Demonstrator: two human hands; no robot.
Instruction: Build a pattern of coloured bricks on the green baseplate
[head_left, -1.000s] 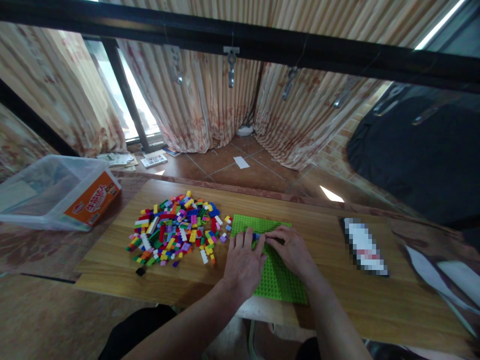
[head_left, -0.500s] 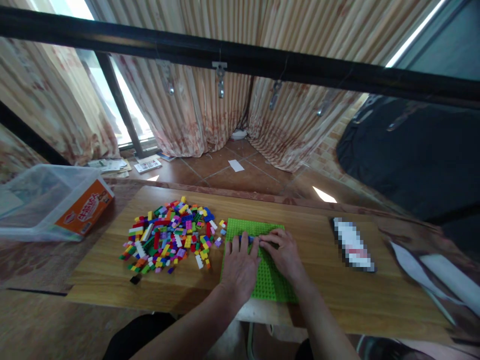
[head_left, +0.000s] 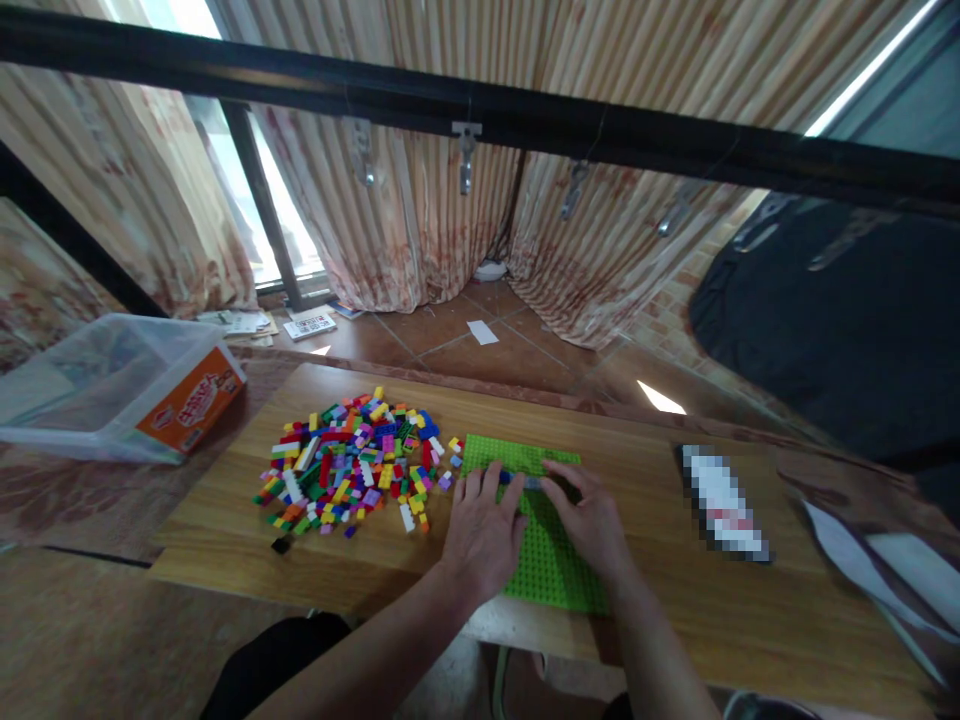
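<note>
A green studded baseplate (head_left: 546,570) lies on the wooden table (head_left: 750,610) in front of me. My left hand (head_left: 484,530) rests flat on the plate's left part, fingers stretched out. My right hand (head_left: 589,520) lies on the plate's right part, fingers bent down, its fingertips touching a small row of blue and grey bricks (head_left: 521,481) stuck near the plate's far edge. A heap of small bricks in many colours (head_left: 352,460) spreads to the left of the plate.
A clear plastic tub with an orange label (head_left: 120,385) stands off the table's left end. A dark flat object, blurred out (head_left: 724,502), lies on the table to the right. Curtains and a black bar cross the far view; a tiled floor lies beyond.
Both hands stay on the baseplate. My right hand's fingers have drawn slightly right, showing more of the blue and grey brick row. The camera view has shifted a little.
</note>
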